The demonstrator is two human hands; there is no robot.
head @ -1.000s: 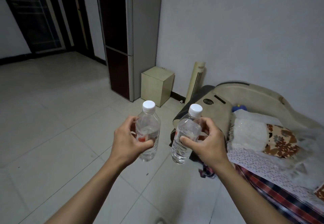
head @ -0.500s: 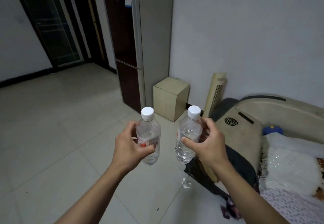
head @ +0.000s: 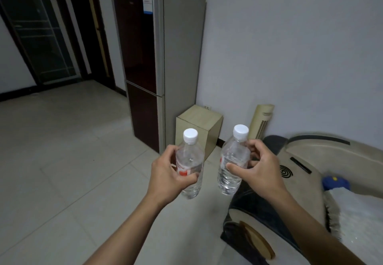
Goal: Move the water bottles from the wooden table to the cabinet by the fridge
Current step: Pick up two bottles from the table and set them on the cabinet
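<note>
I am holding one water bottle in each hand, out in front of me above the tiled floor. My left hand is wrapped around the middle of the left bottle, fingers and thumb curled over its red-and-white label; the bottle stands upright with its white cap on. My right hand grips the right bottle at its shoulder and label, thumb across the front and fingers curled behind; it leans a little toward the left bottle, cap on, and holds clear water. The two bottles are near each other but apart. Beyond them, the small beige cabinet sits on the floor against the wall, touching or just beside the right side of the tall fridge. On the cabinet's other side a cream tower fan leans at the wall. Nearer me than the fan is a beige padded chair with a blue thing on it.
</note>
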